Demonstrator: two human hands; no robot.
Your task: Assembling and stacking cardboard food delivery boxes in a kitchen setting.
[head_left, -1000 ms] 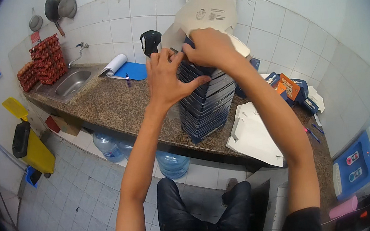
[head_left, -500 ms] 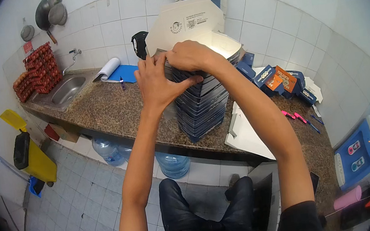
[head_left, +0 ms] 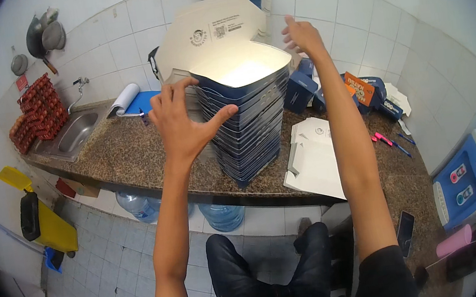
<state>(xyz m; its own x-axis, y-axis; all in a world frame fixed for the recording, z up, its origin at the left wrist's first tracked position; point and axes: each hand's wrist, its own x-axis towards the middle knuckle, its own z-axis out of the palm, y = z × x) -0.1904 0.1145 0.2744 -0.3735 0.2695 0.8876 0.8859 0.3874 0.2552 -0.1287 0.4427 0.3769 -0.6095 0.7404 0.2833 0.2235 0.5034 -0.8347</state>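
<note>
A tall stack of nested dark blue cardboard boxes [head_left: 247,126] stands on the counter in front of me. The topmost box gapes upward, and its pale lid flap [head_left: 208,30] leans back towards the wall. My left hand [head_left: 180,120] spans the stack's near left corner near the top, its fingers bent at the left side and its thumb against the front wall. Off to the right of the lid, my right hand [head_left: 303,38] is raised in the air, fingers loosely stretched and holding nothing. Flat unfolded card blanks [head_left: 314,163] lie right of the stack.
Blue and orange cartons [head_left: 362,92] sit at the back right, with pink and blue pens [head_left: 389,142] nearer. A phone [head_left: 405,233] lies by the water dispenser [head_left: 465,180]. Left are a sink [head_left: 77,135], egg trays [head_left: 43,107] and a blue pad [head_left: 140,104].
My right hand has left the top of the stack and moved right and up. The top box's mouth is now uncovered. My left hand remains at the corner.
</note>
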